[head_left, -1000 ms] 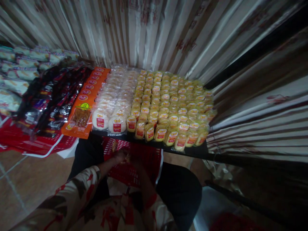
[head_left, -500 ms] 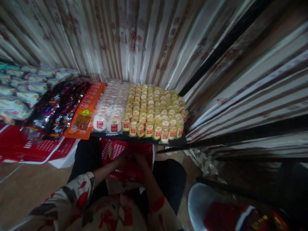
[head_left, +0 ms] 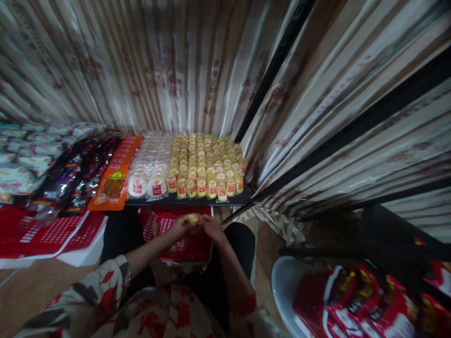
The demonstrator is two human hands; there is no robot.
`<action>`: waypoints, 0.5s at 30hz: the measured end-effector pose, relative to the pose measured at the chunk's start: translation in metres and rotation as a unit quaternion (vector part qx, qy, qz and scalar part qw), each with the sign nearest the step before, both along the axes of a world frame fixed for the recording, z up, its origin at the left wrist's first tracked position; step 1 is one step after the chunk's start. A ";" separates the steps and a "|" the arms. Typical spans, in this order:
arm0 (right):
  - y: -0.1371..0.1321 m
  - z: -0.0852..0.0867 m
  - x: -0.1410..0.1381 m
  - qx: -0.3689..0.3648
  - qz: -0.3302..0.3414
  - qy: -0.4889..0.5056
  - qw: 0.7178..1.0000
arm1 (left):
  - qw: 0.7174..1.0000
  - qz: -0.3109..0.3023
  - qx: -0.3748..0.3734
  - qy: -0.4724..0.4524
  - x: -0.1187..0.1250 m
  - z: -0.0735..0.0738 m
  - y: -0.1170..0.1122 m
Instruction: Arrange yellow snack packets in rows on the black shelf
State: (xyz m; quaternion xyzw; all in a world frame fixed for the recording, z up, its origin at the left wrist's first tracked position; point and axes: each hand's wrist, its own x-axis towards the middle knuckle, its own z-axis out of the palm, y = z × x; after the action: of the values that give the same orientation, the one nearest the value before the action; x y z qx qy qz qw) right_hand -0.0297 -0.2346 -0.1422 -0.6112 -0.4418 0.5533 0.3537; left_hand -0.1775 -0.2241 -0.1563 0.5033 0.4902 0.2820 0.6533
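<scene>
Between my two hands is a small yellow wrapped snack cake (head_left: pixel 193 218), just in front of the shelf edge. My left hand (head_left: pixel 180 226) is closed on its left end, and my right hand (head_left: pixel 210 226) pinches the right end. Below them a red plastic basket (head_left: pixel 165 220) sits between my knees, with a few small wrapped pieces showing inside. On the black shelf (head_left: pixel 190 202) ahead, rows of similar yellow snack cakes (head_left: pixel 207 164) stand upright, packed close together. Left of these are rows of round white wrapped crackers (head_left: pixel 148 169).
An orange pretzel-stick packet (head_left: pixel 114 178), dark shiny packets (head_left: pixel 75 171) and pale packets (head_left: pixel 30 157) line the shelf's left part. Another red basket (head_left: pixel 42 230) stands below them. At right is a pale basin-like chair (head_left: pixel 282 277) near red packets (head_left: pixel 384 300). Striped curtain (head_left: pixel 169 65) and black poles enclose the shelf.
My hands have risen out of the basket toward the shelf edge, and the yellow snack cake now shows between them. The view has turned right, revealing more red packets.
</scene>
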 end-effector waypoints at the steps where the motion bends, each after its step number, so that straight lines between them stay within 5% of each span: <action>1: 0.000 0.004 0.003 -0.002 -0.003 0.007 1.000 | 1.000 0.007 0.004 0.009 0.001 0.008 0.000; 7: -0.003 0.029 0.019 0.008 0.008 0.013 1.000 | 0.998 -0.002 0.045 0.033 0.008 0.043 -0.002; 15: -0.012 0.050 0.035 0.079 -0.002 0.021 0.997 | 0.998 -0.033 0.059 -0.014 0.022 0.069 0.006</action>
State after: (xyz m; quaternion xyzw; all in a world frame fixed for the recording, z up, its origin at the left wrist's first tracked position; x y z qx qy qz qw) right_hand 0.0054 -0.2470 -0.0920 -0.5702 -0.4756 0.5290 0.4110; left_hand -0.1555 -0.2185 -0.0871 0.5527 0.4466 0.2957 0.6385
